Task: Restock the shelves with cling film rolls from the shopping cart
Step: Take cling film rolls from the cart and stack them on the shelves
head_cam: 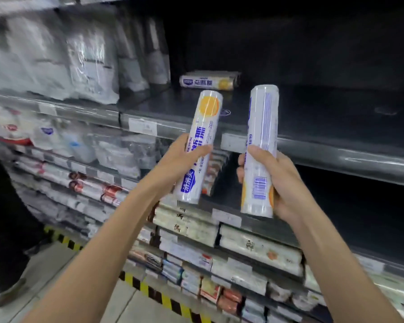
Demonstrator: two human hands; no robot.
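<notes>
Left grip [180, 164] clasps the orange-sun roll [205, 122] low down; right grip [282, 183] the barcode roll [262, 117].

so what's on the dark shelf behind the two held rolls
A cling film roll lying on its side on the shelf, wrapped packs to its left. The shelf's back is too dark to see.

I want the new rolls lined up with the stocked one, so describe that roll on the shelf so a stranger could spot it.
Find the dark shelf above the crowded lower rows. Toward its back, just right of the grey wrapped packs, lies one cling film roll. It alone lies on its side; the left-hand roll and right-hand roll are held nearly upright.
</notes>
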